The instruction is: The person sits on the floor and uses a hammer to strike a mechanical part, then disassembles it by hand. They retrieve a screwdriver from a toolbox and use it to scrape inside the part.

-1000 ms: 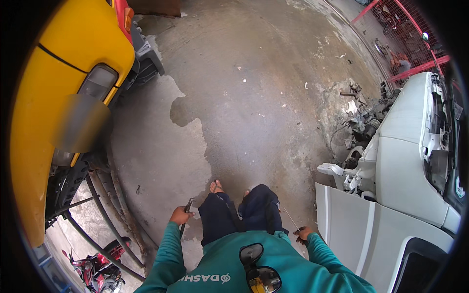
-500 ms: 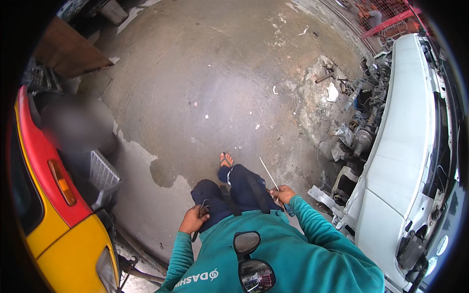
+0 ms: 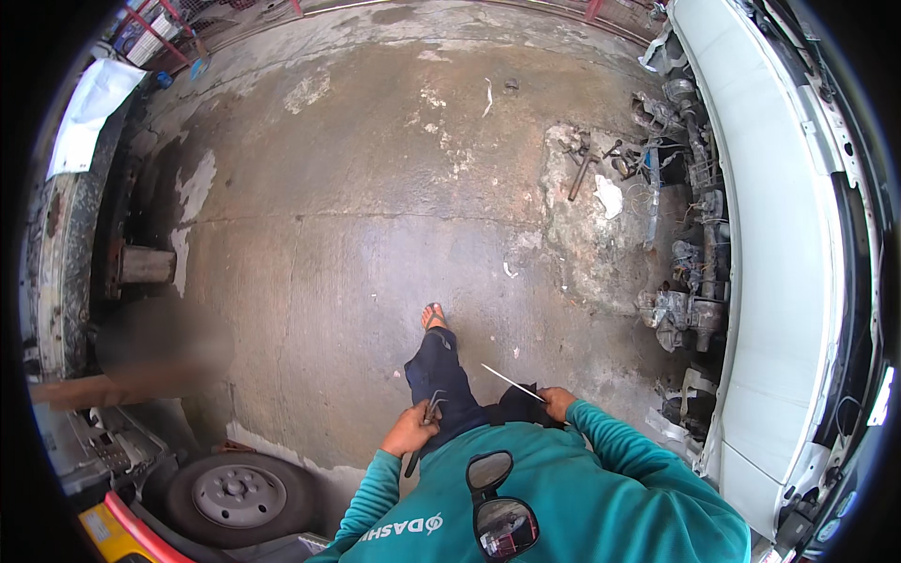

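Observation:
I am walking over a concrete floor. My left hand (image 3: 409, 431), at the front of my waist, is closed around a dark metal tool with thin bent prongs (image 3: 435, 402) sticking out past the fingers. A dark handle-like end (image 3: 411, 464) shows below that palm; the tool's exact kind I cannot make out. On the other side, my right hand (image 3: 559, 403) pinches one end of a thin whitish rod (image 3: 510, 380), which points forward and to the left. Dark cloth (image 3: 519, 406) lies just beside those fingers. The right fingertips are partly hidden.
Along the right stands a white vehicle panel (image 3: 784, 235), with greasy axle parts (image 3: 699, 310) beside it. A rusty metal bar (image 3: 581, 176) and a white scrap (image 3: 608, 197) lie on the floor there. A wheel (image 3: 239, 493) sits lower left, below a wooden plank (image 3: 84, 392).
I have stepped forward and turned left; the red and yellow vehicle has slid toward the lower left, and the wheel has come into view. Both hands keep their hold on the same things.

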Tool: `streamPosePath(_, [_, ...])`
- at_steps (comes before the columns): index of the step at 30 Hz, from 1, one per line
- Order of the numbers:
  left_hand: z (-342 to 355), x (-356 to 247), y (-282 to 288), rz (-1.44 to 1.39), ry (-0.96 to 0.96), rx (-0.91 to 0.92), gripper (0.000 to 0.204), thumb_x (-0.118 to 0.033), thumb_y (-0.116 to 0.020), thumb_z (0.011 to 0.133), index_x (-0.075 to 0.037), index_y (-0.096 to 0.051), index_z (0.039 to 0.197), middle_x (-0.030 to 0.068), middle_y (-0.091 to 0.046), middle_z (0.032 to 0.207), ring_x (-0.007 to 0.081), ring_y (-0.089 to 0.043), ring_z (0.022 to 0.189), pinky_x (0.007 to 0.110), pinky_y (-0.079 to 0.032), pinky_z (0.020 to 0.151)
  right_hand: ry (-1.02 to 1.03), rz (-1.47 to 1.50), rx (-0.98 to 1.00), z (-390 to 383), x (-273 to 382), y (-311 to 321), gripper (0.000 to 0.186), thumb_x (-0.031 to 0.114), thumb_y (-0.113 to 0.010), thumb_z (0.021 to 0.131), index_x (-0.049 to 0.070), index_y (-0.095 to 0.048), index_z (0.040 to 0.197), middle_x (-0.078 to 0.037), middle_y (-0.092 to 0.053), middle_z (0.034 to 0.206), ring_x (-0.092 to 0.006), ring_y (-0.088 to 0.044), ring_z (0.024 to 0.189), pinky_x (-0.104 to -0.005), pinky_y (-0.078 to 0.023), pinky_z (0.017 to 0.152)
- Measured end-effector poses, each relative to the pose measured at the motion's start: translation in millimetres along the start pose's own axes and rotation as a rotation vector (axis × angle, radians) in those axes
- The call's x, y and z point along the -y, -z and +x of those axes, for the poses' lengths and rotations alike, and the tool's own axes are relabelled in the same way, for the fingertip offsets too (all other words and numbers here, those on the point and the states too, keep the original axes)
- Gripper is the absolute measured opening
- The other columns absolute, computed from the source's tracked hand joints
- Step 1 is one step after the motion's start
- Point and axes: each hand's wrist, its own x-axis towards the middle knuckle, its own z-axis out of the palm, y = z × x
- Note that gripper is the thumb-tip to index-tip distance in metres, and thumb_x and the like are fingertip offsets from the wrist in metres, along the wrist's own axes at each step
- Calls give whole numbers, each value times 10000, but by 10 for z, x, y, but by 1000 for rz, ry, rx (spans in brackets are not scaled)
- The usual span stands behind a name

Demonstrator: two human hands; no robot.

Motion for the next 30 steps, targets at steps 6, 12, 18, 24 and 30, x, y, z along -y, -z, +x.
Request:
streamPosePath(6, [816, -891, 1105, -113, 196, 304, 326, 5, -661, 826, -45, -589, 1141, 75, -635, 943, 189, -643, 903, 357, -542, 817, 43, -35, -201, 48, 878, 1116, 319, 223, -688, 920, 76, -713, 1202, -224, -741, 1116, -443, -687, 1108, -528, -543, 980])
streamPosePath(12, [1997, -2244, 1819, 194, 331, 373, 306, 11, -662, 847, -47, -574, 1134, 64, -612, 938, 189, -603, 860, 360, -521, 793, -111, 683, 14, 428, 1045, 2242, 264, 136, -658, 889, -9, -715, 1102, -217, -731, 966, -319, -725, 840, -454, -558, 773])
streamPosePath(18, [3640, -3760, 2213, 287, 480, 543, 398, -47, -660, 890, -24, -604, 1283, 114, -692, 1032, 235, -665, 945, 363, -531, 870, -149, 997, 230, 1456, 772, 4049, 223, 155, -634, 983, -11, -702, 1115, -82, -682, 799, -199, -676, 664, -375, -568, 599])
streamPosePath(24, [6211, -4923, 2111, 543, 242, 382, 424, -148, -738, 887, -23, -575, 1258, 179, -682, 981, 356, -690, 906, 433, -540, 840, -211, 1238, 146, 2110, 423, 4859, 226, 194, -616, 1043, -11, -683, 1109, -104, -715, 834, -233, -683, 624, -387, -555, 539])
streamPosePath(30, [8921, -5611, 1074, 554, 186, 672, 348, -237, -688, 1005, 15, -532, 1187, 84, -609, 869, 163, -640, 734, 358, -538, 679, -340, 1795, -501, 2937, 270, 6060, 238, 220, -673, 1047, 17, -667, 1172, -81, -723, 916, -136, -648, 659, -274, -521, 493])
